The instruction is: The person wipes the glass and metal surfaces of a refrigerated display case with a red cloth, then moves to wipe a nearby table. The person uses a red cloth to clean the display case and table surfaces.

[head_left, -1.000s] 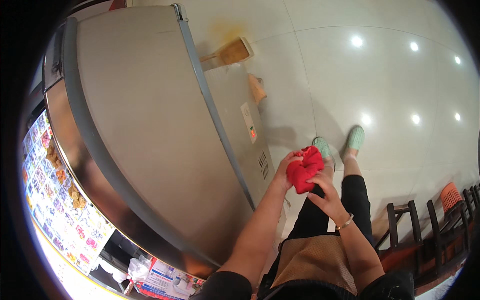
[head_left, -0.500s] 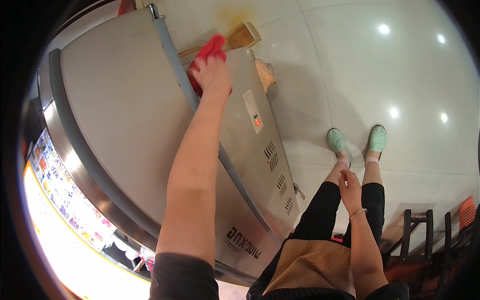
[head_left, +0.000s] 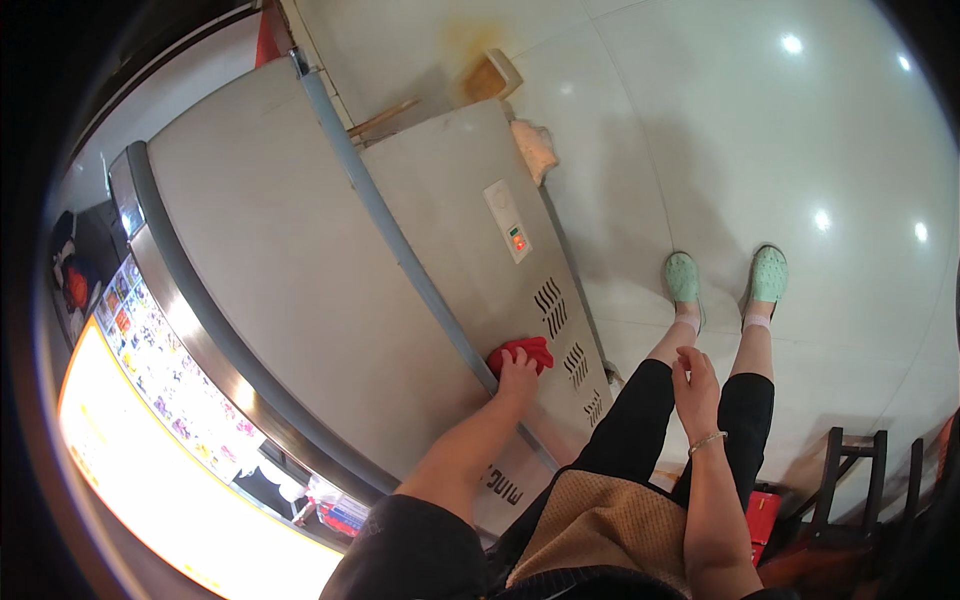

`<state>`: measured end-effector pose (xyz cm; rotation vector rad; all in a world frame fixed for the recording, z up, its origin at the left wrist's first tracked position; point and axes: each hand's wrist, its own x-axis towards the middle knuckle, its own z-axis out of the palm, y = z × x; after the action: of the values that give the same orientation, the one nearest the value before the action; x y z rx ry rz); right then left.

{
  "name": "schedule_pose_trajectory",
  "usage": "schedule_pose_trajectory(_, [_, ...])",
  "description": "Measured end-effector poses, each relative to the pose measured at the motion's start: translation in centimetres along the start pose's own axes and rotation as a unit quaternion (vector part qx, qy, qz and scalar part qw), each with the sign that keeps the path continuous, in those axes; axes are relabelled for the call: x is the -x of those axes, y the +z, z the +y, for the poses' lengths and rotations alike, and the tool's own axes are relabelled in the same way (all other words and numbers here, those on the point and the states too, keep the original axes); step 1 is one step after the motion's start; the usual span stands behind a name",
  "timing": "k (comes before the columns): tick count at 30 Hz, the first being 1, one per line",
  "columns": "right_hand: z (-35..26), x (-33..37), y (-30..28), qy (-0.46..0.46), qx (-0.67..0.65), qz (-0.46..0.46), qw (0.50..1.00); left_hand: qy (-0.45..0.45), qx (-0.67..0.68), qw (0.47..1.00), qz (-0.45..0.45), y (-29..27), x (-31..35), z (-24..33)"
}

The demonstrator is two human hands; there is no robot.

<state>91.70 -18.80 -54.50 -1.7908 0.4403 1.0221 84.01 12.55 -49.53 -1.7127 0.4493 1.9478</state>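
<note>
A red cloth (head_left: 533,351) is bunched under my left hand (head_left: 517,378), whose fingers close over it. That hand presses it against the lower grey panel (head_left: 440,190) of a refrigerated cabinet, between the blue-grey trim strip (head_left: 400,260) and the slotted vents (head_left: 575,365). My right hand (head_left: 697,385) hangs in front of my thigh, fingers loosely bent and thumb apart, and holds nothing that I can see. A tan textured apron (head_left: 600,525) covers my lap.
A small control plate (head_left: 508,222) with a lit red display sits on the panel. Beyond the cabinet's far end lie a wooden block (head_left: 490,77) and a peach-coloured crumpled item (head_left: 534,152). Dark stool legs (head_left: 850,480) stand at the right. A bright lit sign (head_left: 150,470) lies left.
My left hand has drawn the red cloth from the panel's far end back toward me, to beside the vents. My right hand stays hanging in nearly the same place.
</note>
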Motion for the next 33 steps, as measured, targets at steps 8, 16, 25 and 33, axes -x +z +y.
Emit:
schedule_pose_trajectory(8, [0.3,0.0,0.3,-0.025,-0.005,0.003,1.000,-0.271,-0.197,0.921,0.198,-19.9,-1.5,-23.2])
schedule_pose_trajectory(16, [0.8,0.1,0.5,-0.017,-0.015,0.012,1.000,-0.244,-0.243,0.926,0.153,-15.5,-2.8,-18.1])
schedule_pose_trajectory(25, [-0.6,-0.2,0.6,0.019,-0.056,0.025,0.998,-0.025,-0.146,0.957,0.248,0.5,-2.6,-5.3])
schedule_pose_trajectory(33, [-1.3,-0.9,0.0,0.023,-0.059,0.027,0.998,-0.109,-0.100,0.973,0.179,-9.7,-5.3,-15.5])
